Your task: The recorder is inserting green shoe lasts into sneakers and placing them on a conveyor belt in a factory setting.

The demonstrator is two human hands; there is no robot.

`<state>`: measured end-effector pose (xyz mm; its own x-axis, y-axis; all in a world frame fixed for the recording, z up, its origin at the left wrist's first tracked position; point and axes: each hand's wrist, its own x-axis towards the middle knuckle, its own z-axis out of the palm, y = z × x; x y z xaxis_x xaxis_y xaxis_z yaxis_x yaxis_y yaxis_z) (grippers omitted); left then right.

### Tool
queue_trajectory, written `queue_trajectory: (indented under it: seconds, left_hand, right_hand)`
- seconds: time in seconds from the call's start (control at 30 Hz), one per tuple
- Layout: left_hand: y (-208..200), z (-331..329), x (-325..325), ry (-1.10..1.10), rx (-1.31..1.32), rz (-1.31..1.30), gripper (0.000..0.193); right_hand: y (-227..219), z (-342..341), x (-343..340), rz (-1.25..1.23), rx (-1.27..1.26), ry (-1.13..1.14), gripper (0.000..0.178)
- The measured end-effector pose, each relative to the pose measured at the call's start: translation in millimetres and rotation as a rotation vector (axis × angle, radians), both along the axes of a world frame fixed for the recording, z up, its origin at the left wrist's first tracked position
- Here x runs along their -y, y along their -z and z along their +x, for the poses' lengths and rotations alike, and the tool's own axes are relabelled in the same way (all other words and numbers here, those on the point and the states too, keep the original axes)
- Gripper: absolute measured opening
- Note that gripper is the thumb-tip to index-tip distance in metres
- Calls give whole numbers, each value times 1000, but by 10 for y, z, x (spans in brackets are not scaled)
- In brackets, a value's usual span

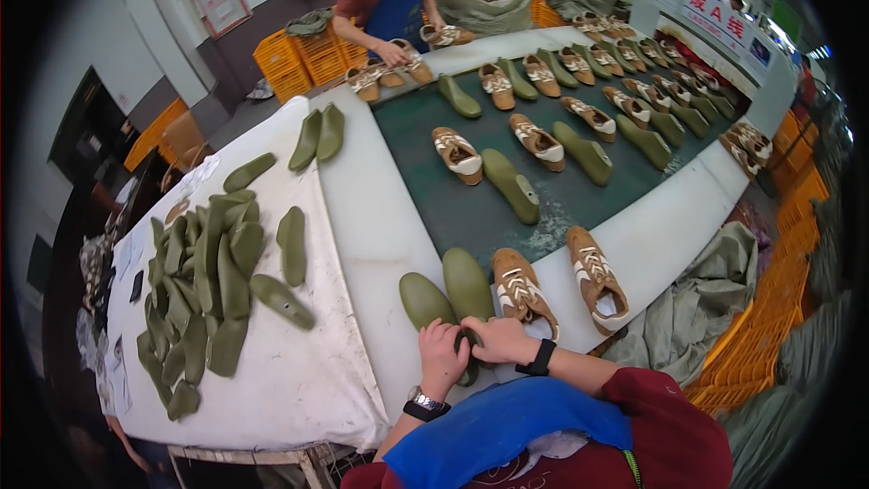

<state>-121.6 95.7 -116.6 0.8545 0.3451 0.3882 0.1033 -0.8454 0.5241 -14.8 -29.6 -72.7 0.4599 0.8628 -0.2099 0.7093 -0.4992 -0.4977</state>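
Two green shoe lasts lie side by side on the white ledge in front of me, toes pointing away: a left last [425, 301] and a right last [468, 282]. My left hand [442, 355] is closed around the heel end of the left one. My right hand [501, 340] grips the heel end of the right one, its thumb reaching toward the left fingers. Something small and dark shows between the hands; I cannot make out what it is. Just right of them rests a brown sneaker [522, 290] with white laces, and beyond it another brown sneaker [596, 279].
A green conveyor belt [407, 140] carries rows of sneakers and lasts. To the left, a pile of green lasts [213, 272] covers part of a white-covered table [299, 380]. Across the belt a co-worker [385, 0] handles sneakers. Orange crates [769, 308] stand at the right.
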Motion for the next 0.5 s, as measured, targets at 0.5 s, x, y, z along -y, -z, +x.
queue_trajectory:
  seconds: [0.5]
  left_hand:
    - [28,-25,-11,3,-13,-10,23]
  right_hand:
    - [28,-21,-24,26,18,-2,45]
